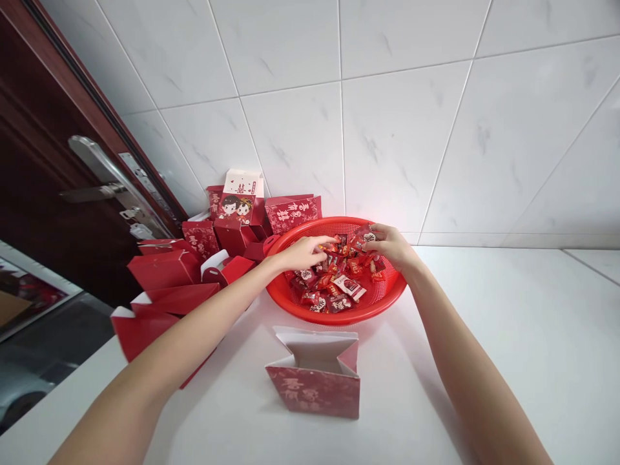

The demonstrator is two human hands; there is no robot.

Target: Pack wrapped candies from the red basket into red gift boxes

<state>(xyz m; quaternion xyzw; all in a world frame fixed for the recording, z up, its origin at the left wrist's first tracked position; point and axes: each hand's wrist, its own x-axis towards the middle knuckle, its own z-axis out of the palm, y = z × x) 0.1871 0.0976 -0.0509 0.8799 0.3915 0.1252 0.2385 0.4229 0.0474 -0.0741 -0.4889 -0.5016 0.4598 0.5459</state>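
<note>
A red plastic basket (339, 318) with perforated sides holds many small wrapped candies (334, 278) in red, orange and white. My left hand (304, 253) reaches over its left side, fingers apart and touching the candies. At the right rim my right hand (391, 247) pinches a dark red candy packet (363, 237) with white lettering, between thumb and fingers. Nearer to me stands a red paper gift box (317, 391) with white lettering, its top open and the pale inside showing.
Several red gift boxes (165, 268) crowd the left of the white table (508, 323), one with a cartoon couple (237, 208). A tiled wall (387, 142) rises behind the basket. A dark door (43, 129) with a metal handle (111, 181) stands at the left.
</note>
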